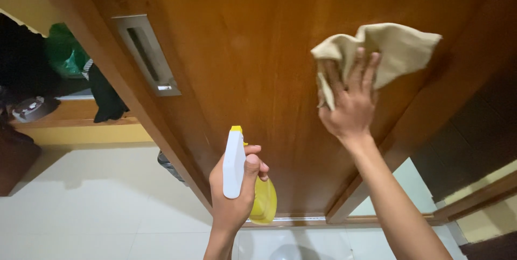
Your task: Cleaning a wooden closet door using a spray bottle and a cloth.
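A brown wooden sliding door (258, 66) fills the middle of the view. My right hand (350, 104) presses a crumpled beige cloth (388, 50) flat against the door's right side, fingers spread over it. My left hand (234, 195) grips a spray bottle (235, 163) with a white trigger head, a yellow nozzle tip and a yellow body, held upright in front of the door's lower part, nozzle toward the wood.
A recessed metal pull handle (146, 54) sits in the door's left edge. Left of the door, a green bag (64, 53) and dark cloth (105, 96) rest on a wooden ledge. White tiled floor (97, 206) lies below. A dark panel (474, 131) stands at right.
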